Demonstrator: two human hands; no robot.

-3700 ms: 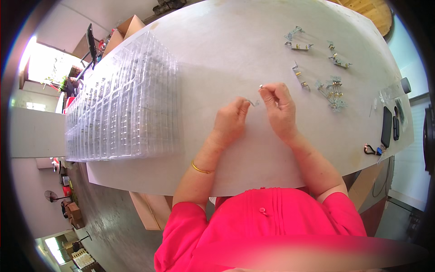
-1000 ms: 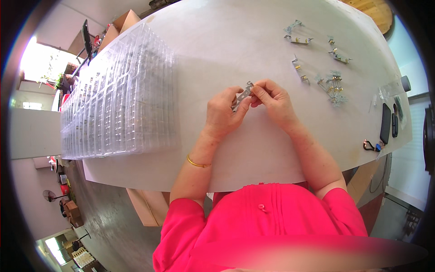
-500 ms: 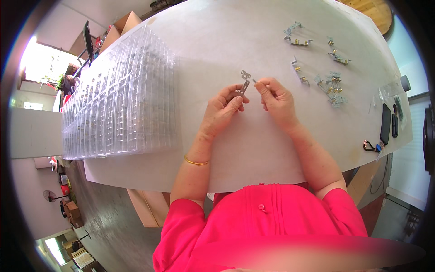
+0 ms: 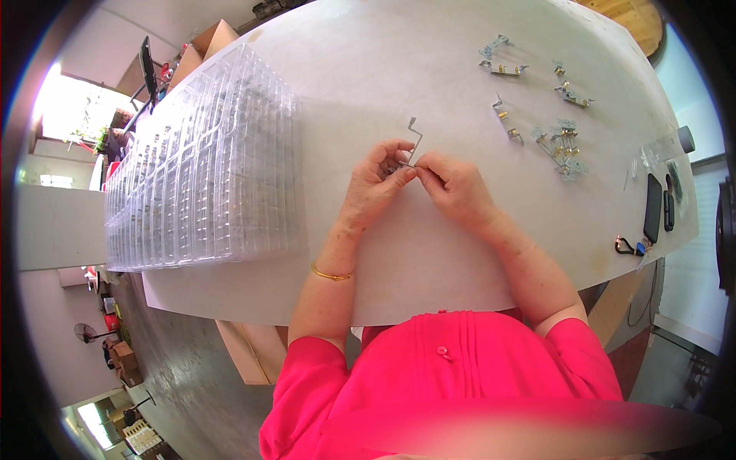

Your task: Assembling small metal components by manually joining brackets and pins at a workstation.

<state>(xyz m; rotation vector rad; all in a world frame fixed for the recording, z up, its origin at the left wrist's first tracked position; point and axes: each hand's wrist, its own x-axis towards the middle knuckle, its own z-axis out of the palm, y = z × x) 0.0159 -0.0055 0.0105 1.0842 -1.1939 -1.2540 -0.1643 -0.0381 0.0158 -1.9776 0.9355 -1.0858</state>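
Note:
Over the middle of the pale table, a small bent metal bracket (image 4: 415,139) is gripped in the closed fingers of my left hand (image 4: 377,182). Its thin, stepped end sticks up past my fingertips, edge-on to me. My right hand (image 4: 452,182) pinches close against the bracket's lower part, thumb and forefinger pressed together. Whatever lies between those right fingertips is too small and too covered to make out. Farther right lie several metal brackets with brass-coloured parts, among them a long bracket (image 4: 504,70), a slanting one (image 4: 507,123) and a cluster (image 4: 566,149).
A tall stack of clear plastic trays (image 4: 203,169) stands on the left of the table (image 4: 368,69). By the right edge are a black phone-like slab (image 4: 652,208), a dark slim object (image 4: 669,207), a black loop with a blue part (image 4: 630,247) and clear plastic bags (image 4: 655,153).
My right hand has moved left and down to meet the left one. The bracket has turned from showing its flat, holed face to standing edge-on.

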